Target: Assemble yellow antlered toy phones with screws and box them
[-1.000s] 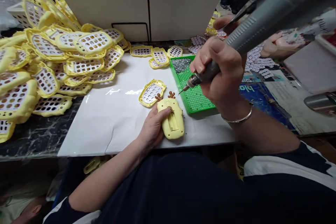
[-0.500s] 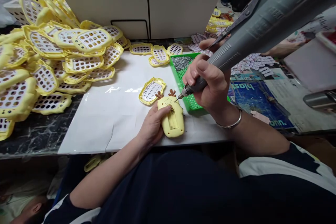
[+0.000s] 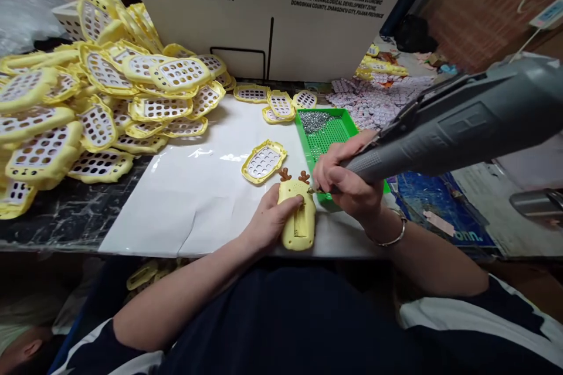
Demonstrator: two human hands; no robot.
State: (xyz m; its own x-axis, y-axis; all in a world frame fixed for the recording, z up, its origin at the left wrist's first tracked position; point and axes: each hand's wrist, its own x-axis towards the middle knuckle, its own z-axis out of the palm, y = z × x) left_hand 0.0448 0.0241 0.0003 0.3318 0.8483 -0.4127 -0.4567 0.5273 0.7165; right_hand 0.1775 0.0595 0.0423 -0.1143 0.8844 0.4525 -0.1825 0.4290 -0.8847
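Observation:
My left hand is closed around a yellow toy phone with two brown antlers at its top. The toy's back faces up, showing an open battery slot and corner screw holes; my thumb lies across it. Wrapped in my right hand is a grey electric screwdriver, tilted, its tip by the toy's upper right corner. Whether the tip touches the toy I cannot tell. Just behind the toy, a yellow front shell lies with its inside up.
A green basket holding small screws stands beyond my right hand. Yellow shells are heaped at the left. A white carton closes off the back. Small white pieces lie at the back right. Part of another person shows lower left.
The screwdriver has swung to a flatter angle, and its tip has shifted from the speaker holes toward the toy's right corner. The view has tilted up, showing more of the carton.

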